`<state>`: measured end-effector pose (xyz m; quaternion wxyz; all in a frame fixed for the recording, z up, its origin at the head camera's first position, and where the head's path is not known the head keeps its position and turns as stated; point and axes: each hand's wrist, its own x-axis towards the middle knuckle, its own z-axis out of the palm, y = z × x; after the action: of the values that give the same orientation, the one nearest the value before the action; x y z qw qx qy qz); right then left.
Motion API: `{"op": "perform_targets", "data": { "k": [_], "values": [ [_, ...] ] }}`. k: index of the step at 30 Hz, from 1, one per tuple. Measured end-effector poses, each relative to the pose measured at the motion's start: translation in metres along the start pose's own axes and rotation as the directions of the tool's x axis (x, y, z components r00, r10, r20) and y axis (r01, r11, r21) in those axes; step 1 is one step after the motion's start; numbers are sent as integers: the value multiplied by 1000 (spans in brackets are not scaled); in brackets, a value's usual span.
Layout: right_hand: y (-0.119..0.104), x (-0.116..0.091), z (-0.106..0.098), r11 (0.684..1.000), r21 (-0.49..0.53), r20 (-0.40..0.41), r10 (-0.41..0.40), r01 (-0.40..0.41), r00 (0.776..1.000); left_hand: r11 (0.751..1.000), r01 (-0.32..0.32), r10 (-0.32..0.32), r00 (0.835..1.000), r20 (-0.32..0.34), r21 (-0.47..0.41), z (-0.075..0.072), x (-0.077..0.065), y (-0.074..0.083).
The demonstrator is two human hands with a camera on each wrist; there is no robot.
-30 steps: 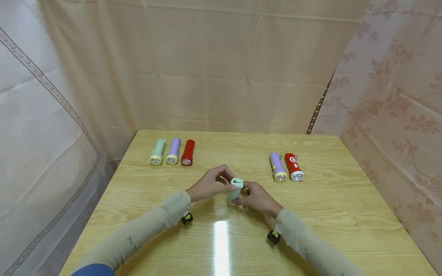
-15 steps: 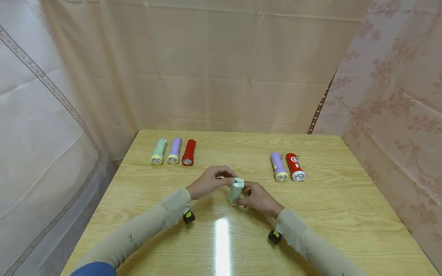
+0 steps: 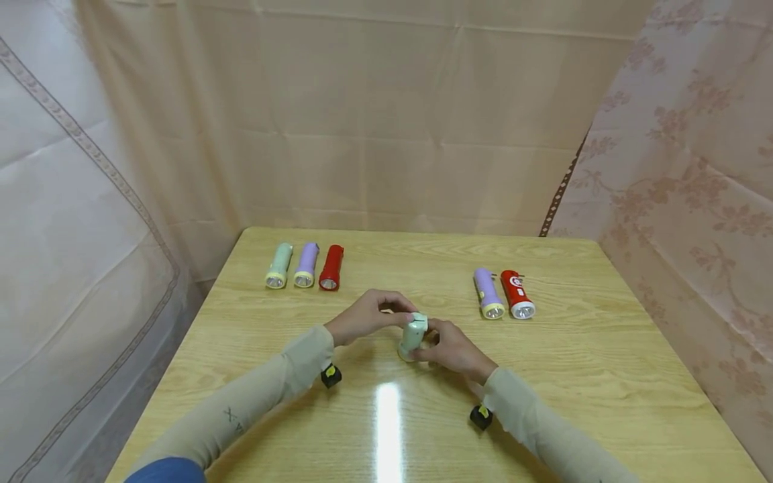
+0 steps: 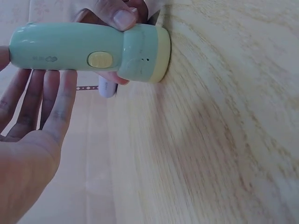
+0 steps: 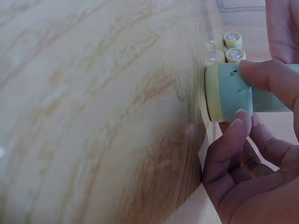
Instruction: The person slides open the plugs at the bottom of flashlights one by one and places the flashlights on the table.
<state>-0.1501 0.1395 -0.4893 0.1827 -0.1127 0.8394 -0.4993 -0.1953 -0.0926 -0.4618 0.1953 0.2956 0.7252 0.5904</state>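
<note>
A mint-green flashlight [image 3: 413,337] with a cream lens ring stands head-down on the table at the middle. In the left wrist view its cream switch [image 4: 100,59] faces the camera. My left hand [image 3: 374,316] holds the tail end, thumb at the tip and the fingers [image 4: 60,105] reaching along the side of the barrel. Lower down, my right hand [image 3: 454,347] pinches the flashlight's wide head between thumb and forefinger, seen close in the right wrist view, where the cream ring [image 5: 214,93] sits right at the tabletop.
At the back left lie a green flashlight [image 3: 280,265], a purple flashlight [image 3: 306,264] and a red flashlight [image 3: 331,267] in a row. Further right lie another purple flashlight [image 3: 488,292] and a red-and-white flashlight [image 3: 517,294]. Cloth curtains [image 3: 386,121] hang around the wooden table [image 3: 290,416].
The green flashlight has tipped from leaning toward me to nearly upright, and its slotted tail faces me less. My left thumb has shifted up to its tail. The right hand keeps its grip.
</note>
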Motion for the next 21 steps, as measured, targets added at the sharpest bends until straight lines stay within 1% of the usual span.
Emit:
{"op": "perform_targets", "data": {
  "k": [6, 14, 21],
  "values": [
    [0, 1, 0, 1000, -4, -2, 0, 0, 1000, 1000, 19, -19, 1000, -9, 4, 0, 0, 5],
    [1, 0, 0, 1000, -9, -17, 20, -21, 1000, 996, 48, -49, 999, -7, -80, 5, 1, 3],
    [5, 1, 1, 1000, -15, -23, 1, -2, 1000, 995, 60, -63, 998, -26, -75, 6, 2, 4]
  ]
}}
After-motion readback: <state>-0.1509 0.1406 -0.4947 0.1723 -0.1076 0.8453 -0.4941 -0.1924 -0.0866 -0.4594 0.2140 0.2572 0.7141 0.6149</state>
